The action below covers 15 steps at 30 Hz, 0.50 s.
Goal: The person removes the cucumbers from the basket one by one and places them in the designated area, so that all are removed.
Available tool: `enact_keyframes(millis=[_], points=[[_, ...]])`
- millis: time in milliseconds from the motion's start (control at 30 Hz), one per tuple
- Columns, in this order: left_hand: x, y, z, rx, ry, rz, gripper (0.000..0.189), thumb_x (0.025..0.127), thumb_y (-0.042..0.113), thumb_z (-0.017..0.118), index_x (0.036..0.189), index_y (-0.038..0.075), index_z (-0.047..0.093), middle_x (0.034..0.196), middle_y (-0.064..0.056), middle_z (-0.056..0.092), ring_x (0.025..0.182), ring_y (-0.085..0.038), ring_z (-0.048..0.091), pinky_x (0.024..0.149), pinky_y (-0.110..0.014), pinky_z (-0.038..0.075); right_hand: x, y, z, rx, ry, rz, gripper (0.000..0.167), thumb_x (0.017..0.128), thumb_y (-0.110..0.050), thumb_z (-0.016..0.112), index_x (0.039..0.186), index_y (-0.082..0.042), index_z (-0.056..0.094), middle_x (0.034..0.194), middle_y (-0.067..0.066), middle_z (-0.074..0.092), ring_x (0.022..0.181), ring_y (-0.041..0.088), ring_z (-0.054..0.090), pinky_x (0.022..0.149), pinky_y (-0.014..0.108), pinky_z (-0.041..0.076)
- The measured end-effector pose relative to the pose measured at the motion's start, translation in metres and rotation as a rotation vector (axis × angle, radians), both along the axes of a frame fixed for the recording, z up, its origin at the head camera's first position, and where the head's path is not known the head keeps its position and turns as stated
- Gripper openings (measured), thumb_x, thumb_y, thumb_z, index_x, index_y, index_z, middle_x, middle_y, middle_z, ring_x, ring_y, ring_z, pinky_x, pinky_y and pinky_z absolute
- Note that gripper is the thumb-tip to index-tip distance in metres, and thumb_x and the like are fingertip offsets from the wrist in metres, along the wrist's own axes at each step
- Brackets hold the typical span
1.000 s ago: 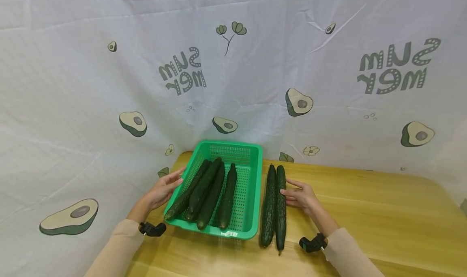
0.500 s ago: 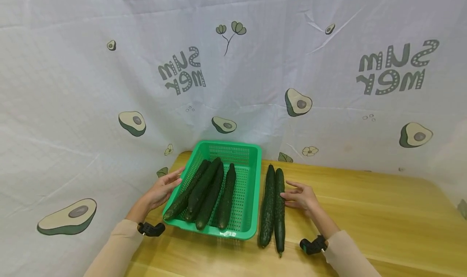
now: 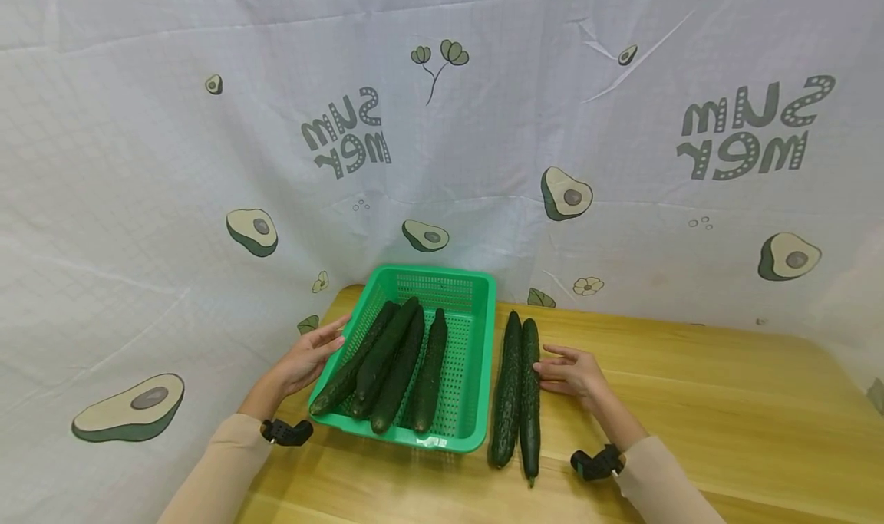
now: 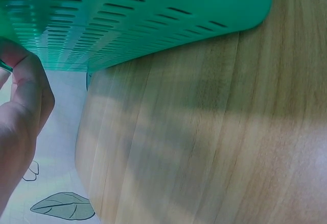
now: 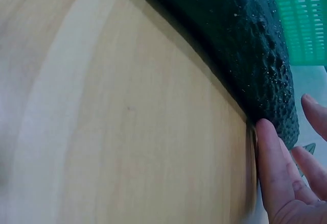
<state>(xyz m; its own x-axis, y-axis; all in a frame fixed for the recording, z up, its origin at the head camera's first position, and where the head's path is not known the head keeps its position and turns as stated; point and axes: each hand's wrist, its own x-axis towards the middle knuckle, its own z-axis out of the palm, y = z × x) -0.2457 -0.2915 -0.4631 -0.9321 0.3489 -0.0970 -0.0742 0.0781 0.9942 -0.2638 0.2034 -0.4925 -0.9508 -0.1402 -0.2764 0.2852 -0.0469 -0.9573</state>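
Observation:
At the left side of a green plastic basket (image 3: 486, 355), my left hand (image 3: 304, 363) pinches the rim between thumb and fingers. Several dark green cucumbers lie lengthwise in the basket, three bunched at its left and one cucumber (image 3: 431, 370) apart from them. Just right of the basket, two more cucumbers lie side by side on the table, the inner cucumber (image 3: 507, 390) next to the wall and the outer cucumber (image 3: 529, 401) beyond it. My right hand (image 3: 569, 372) is beside the outer one, its loosely extended fingertips right at that cucumber's side.
The wooden table (image 3: 691, 409) stretches away to the right. Behind it and along the left hangs a white curtain (image 3: 483, 125) printed with avocados and lettering. A black wrist camera (image 3: 597, 463) sits on the right forearm, another camera (image 3: 286, 433) on the left.
The outer cucumber has slid slightly toward me and my right fingers have eased back to its side. My left hand and the basket are practically unmoved.

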Motion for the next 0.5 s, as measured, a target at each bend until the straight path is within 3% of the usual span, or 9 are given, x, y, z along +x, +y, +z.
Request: enact_keyframes(millis=[300,500], points=[[0.0,0.0,0.0,-0.002,-0.004,-0.003,0.063,0.109,0.016,0.045,0.162,0.01,0.012,0.163,-0.024,-0.009,0.15,-0.038,-0.005,0.116,-0.045,0.009,-0.003,0.006,0.007,0.026,-0.017,0.008,0.07,0.092,-0.001,0.071,0.15,0.011,0.033,0.101,0.01,0.07,0.092,0.031,0.071,0.078,0.044,0.058],[0.001,0.001,0.002,0.002,-0.006,0.0,0.063,0.109,0.016,0.045,0.161,0.009,0.012,0.163,-0.024,-0.008,0.15,-0.037,-0.006,0.116,-0.044,0.01,-0.01,0.009,0.028,0.022,0.01,0.012,0.072,0.094,-0.007,0.071,0.151,0.011,0.032,0.098,0.004,0.068,0.09,0.028,0.071,0.08,0.04,0.058]])
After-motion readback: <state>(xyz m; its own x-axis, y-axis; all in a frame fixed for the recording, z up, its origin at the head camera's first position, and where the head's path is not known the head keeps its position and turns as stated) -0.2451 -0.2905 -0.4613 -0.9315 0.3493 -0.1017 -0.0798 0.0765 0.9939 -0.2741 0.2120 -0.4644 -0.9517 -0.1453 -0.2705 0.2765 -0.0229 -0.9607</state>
